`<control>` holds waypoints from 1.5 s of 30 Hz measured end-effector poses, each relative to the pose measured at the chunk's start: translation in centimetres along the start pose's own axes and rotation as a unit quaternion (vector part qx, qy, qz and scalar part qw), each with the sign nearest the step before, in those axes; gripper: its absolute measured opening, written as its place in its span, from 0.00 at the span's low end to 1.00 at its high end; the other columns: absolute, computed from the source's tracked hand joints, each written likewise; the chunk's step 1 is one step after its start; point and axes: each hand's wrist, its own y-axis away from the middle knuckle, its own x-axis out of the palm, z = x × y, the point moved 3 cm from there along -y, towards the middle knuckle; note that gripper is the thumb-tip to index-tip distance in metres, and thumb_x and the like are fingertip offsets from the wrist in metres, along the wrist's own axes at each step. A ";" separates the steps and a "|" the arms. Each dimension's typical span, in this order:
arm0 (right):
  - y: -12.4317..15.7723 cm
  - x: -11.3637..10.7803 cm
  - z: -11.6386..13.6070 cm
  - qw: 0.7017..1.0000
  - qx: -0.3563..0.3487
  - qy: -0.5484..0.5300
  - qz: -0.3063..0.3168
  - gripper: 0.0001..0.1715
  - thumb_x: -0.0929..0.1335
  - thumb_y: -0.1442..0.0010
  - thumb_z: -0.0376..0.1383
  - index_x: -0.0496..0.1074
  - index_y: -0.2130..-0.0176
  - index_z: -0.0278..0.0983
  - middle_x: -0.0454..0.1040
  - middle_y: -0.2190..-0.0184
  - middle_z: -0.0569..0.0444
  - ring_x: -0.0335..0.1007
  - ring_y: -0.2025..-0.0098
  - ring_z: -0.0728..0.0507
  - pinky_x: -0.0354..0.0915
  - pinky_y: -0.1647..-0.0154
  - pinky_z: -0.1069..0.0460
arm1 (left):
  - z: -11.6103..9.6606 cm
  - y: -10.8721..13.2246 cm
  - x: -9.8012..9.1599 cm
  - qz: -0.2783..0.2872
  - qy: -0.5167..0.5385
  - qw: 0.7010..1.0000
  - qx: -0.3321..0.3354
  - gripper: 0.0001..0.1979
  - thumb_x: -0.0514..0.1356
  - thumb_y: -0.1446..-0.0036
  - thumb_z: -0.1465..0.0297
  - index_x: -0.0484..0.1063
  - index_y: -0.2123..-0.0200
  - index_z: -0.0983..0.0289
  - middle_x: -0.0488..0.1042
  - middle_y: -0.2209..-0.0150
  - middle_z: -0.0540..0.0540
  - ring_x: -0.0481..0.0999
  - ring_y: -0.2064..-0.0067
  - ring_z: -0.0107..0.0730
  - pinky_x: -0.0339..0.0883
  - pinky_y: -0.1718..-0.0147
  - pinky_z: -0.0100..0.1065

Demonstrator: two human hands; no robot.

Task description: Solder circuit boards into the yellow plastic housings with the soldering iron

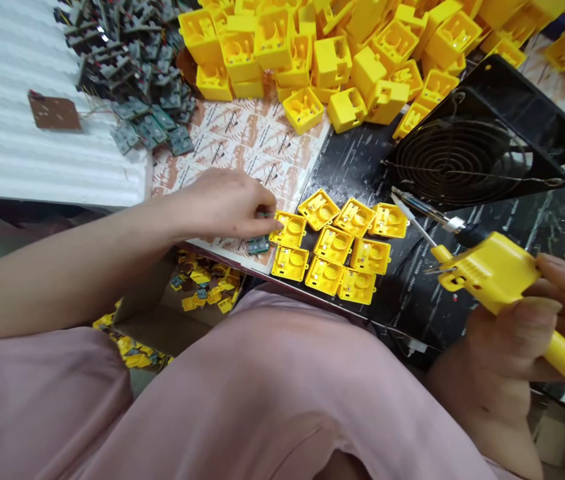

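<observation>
1. The green circuit board (pixel 258 245) lies under the fingertips (pixel 268 200) of the left hand (pixel 222 203). They are bunched almost closed on it, just beside the nearest open yellow housing (pixel 289 230).
2. It would be best to seat the board flat and square with light pressure, without nudging the other housings (pixel 355 253) just beyond the fingertips.
3. The right hand (pixel 522 340) is wrapped fully round the soldering iron (pixel 492 270). Its tip (pixel 412 221) is best kept well apart from the left fingers.
</observation>
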 end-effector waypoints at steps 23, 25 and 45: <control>-0.2 1.7 -0.7 0.986 -0.113 -0.092 -0.076 0.20 0.77 0.38 0.52 0.86 0.53 0.42 0.82 0.66 0.52 0.68 0.73 0.47 0.59 0.77 0.51 | 2.5 -3.3 1.6 -0.057 0.373 0.924 0.063 0.19 0.64 0.49 0.70 0.74 0.52 0.62 0.80 0.60 0.54 0.82 0.57 0.38 0.75 0.55 0.38; 0.2 1.5 -0.5 0.989 -0.109 -0.082 -0.057 0.21 0.77 0.37 0.52 0.86 0.52 0.42 0.83 0.65 0.52 0.70 0.72 0.47 0.61 0.75 0.51 | 2.6 -3.3 1.9 -0.073 0.420 0.903 0.053 0.17 0.64 0.46 0.69 0.74 0.51 0.61 0.80 0.62 0.53 0.83 0.58 0.36 0.75 0.55 0.38; 0.7 1.5 -1.4 0.985 -0.148 -0.080 -0.042 0.21 0.79 0.39 0.46 0.85 0.50 0.38 0.84 0.66 0.51 0.73 0.74 0.48 0.63 0.79 0.53 | 0.0 -1.2 1.7 -0.105 0.156 0.980 0.069 0.15 0.57 0.39 0.61 0.82 0.59 0.60 0.84 0.60 0.50 0.82 0.50 0.40 0.54 0.31 0.53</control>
